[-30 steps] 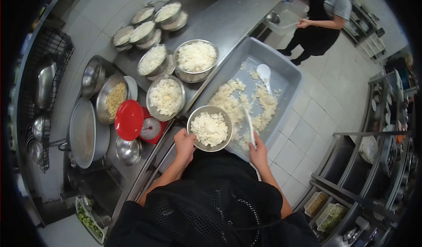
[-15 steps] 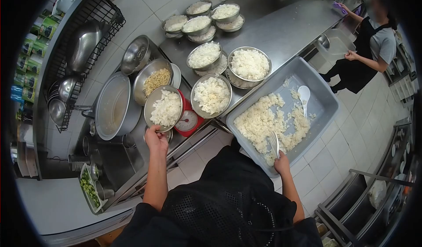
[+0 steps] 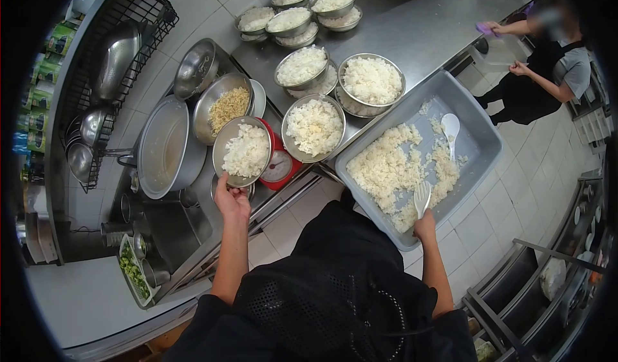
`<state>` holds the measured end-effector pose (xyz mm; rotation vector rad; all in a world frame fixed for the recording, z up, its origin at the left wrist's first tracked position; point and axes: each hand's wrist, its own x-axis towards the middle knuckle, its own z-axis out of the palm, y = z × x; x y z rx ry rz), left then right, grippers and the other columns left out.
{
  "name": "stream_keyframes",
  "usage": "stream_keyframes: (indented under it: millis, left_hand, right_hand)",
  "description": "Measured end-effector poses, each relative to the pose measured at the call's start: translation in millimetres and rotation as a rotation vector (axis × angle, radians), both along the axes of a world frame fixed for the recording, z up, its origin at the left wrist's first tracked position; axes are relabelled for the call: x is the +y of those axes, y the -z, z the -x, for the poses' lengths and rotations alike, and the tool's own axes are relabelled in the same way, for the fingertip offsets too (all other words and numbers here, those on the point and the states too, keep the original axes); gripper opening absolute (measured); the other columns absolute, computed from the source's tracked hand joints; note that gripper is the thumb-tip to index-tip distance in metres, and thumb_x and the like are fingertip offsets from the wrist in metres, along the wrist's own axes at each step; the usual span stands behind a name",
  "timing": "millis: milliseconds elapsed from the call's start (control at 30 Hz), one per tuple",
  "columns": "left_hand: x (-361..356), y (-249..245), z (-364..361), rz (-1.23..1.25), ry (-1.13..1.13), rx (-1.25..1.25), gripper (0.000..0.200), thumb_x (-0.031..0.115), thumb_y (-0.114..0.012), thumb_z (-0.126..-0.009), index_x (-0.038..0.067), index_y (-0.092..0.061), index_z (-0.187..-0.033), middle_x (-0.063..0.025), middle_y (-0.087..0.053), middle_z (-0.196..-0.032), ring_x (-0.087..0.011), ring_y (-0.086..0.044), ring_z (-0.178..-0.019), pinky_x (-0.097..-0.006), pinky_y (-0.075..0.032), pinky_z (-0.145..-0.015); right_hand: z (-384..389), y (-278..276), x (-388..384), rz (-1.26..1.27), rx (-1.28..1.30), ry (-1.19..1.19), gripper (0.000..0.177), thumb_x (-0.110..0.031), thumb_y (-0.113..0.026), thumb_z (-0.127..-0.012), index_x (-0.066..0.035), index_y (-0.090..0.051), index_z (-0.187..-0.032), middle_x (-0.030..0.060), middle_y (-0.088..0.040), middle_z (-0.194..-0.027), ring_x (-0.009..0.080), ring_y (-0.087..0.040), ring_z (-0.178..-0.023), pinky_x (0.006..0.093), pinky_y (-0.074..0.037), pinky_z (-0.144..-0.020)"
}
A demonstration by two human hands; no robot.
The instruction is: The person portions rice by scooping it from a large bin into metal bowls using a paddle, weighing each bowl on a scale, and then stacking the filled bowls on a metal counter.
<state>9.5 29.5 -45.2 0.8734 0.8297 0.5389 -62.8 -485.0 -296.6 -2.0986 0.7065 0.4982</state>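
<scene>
Left hand [image 3: 230,201] sets a filled steel bowl [image 3: 243,151] over the red scale [image 3: 281,167] while the right hand [image 3: 425,227] works a white spoon [image 3: 421,198] in the grey tub [image 3: 481,127].

A second ago the bowl hung over the tub's near corner; now it sits above the scale's platform near the worktop's [image 3: 418,37] front edge, its rim pinched in the closed left hand. The right hand, closed around the spoon's handle, has shifted slightly right along the tub's near wall, the spoon's blade standing in the rice [image 3: 386,165]. The bowl is round, thin, shiny metal, heaped with lumpy white grains; the tub is rectangular, matt plastic, its rice spread in a loose, clumpy layer. A second spoon [image 3: 449,127] lies in it.
</scene>
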Motion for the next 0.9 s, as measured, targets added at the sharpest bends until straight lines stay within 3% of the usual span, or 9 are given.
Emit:
stream_keyframes:
  millis: [133, 200, 233, 333, 400, 500, 600, 767, 900]
  left_hand:
    - [5, 4, 5, -0.012, -0.027, 0.015, 0.024, 0.027, -0.071, -0.095, 0.016, -0.055, -0.081, 0.0077, -0.048, -0.067, -0.0042, -0.042, -0.052, -0.0212, -0.041, -0.049]
    - [7, 1, 7, -0.021, -0.024, -0.016, 0.029, 0.032, -0.071, -0.095, 0.018, -0.054, -0.077, 0.0082, -0.044, -0.062, -0.0044, -0.041, -0.051, -0.0215, -0.04, -0.049]
    - [9, 0, 7, -0.02, -0.02, -0.017, 0.029, 0.032, -0.071, -0.095, 0.018, -0.054, -0.077, 0.0082, -0.044, -0.062, -0.0044, -0.041, -0.051, -0.0215, -0.04, -0.049]
    - [9, -8, 5, 0.0, -0.045, -0.038, 0.029, 0.034, -0.071, -0.095, 0.017, -0.055, -0.078, 0.0073, -0.046, -0.062, -0.0047, -0.041, -0.051, -0.0216, -0.038, -0.048]
    - [7, -18, 1, -0.036, -0.028, 0.093, 0.019, 0.023, -0.07, -0.094, 0.013, -0.058, -0.084, 0.0053, -0.051, -0.065, -0.005, -0.045, -0.053, -0.0228, -0.042, -0.05]
    - [19, -8, -17, -0.247, 0.088, 0.134, 0.008, 0.009, -0.067, -0.09, 0.007, -0.059, -0.09, 0.0015, -0.057, -0.071, -0.0059, -0.051, -0.057, -0.0241, -0.047, -0.053]
    - [14, -42, -43, -0.266, 0.141, 0.084, 0.01, 0.0, -0.062, -0.085, 0.006, -0.058, -0.092, -0.0015, -0.058, -0.078, -0.0069, -0.055, -0.06, -0.0255, -0.051, -0.057]
    - [37, -48, -138, -0.022, 0.078, -0.045, 0.015, -0.001, -0.065, -0.083, 0.009, -0.055, -0.085, -0.0009, -0.055, -0.076, -0.008, -0.045, -0.053, -0.0255, -0.047, -0.049]
    - [80, -41, -262, -0.353, 0.216, -0.037, 0.013, 0.004, -0.066, -0.082, 0.008, -0.054, -0.078, -0.0032, -0.052, -0.067, -0.0119, -0.046, -0.049, -0.0295, -0.044, -0.044]
  right_hand:
    - [2, 23, 10, 0.052, -0.044, 0.017, 0.04, 0.01, -0.046, -0.078, 0.008, -0.052, -0.118, 0.0325, -0.066, -0.093, 0.0423, -0.07, -0.061, 0.0476, -0.056, -0.042]
    - [-2, 15, 15, 0.006, 0.146, 0.068, 0.045, 0.005, -0.051, -0.077, 0.008, -0.051, -0.122, 0.0387, -0.065, -0.104, 0.0529, -0.067, -0.098, 0.055, -0.058, -0.076]
    - [-1, 18, 15, 0.007, 0.145, 0.072, 0.045, 0.005, -0.051, -0.077, 0.008, -0.051, -0.122, 0.0387, -0.065, -0.104, 0.0529, -0.067, -0.098, 0.055, -0.058, -0.076]
    - [1, 15, 19, -0.012, 0.097, 0.076, 0.042, 0.006, -0.05, -0.077, 0.008, -0.053, -0.119, 0.0371, -0.066, -0.098, 0.0497, -0.07, -0.084, 0.0528, -0.059, -0.067]
    - [0, -15, 25, -0.237, 0.067, 0.233, 0.042, 0.007, -0.048, -0.076, 0.007, -0.055, -0.118, 0.0326, -0.067, -0.088, 0.0439, -0.071, -0.066, 0.0494, -0.058, -0.056]
    - [8, 7, 21, -0.219, -0.037, 0.166, 0.044, 0.008, -0.047, -0.075, 0.008, -0.057, -0.118, 0.0276, -0.066, -0.078, 0.0381, -0.068, -0.053, 0.0463, -0.056, -0.048]
    - [10, 22, 21, -0.157, -0.077, 0.122, 0.039, 0.011, -0.041, -0.077, 0.008, -0.055, -0.113, 0.0224, -0.063, -0.079, 0.0345, -0.065, -0.05, 0.044, -0.052, -0.039]
    - [21, 42, 20, -0.129, -0.146, 0.107, 0.039, 0.011, -0.042, -0.076, 0.008, -0.058, -0.112, 0.0208, -0.063, -0.075, 0.0351, -0.066, -0.052, 0.0444, -0.053, -0.04]
    - [21, -4, 32, -0.132, -0.099, 0.197, 0.039, 0.012, -0.042, -0.076, 0.008, -0.061, -0.11, 0.0191, -0.064, -0.074, 0.0332, -0.067, -0.053, 0.0432, -0.053, -0.041]
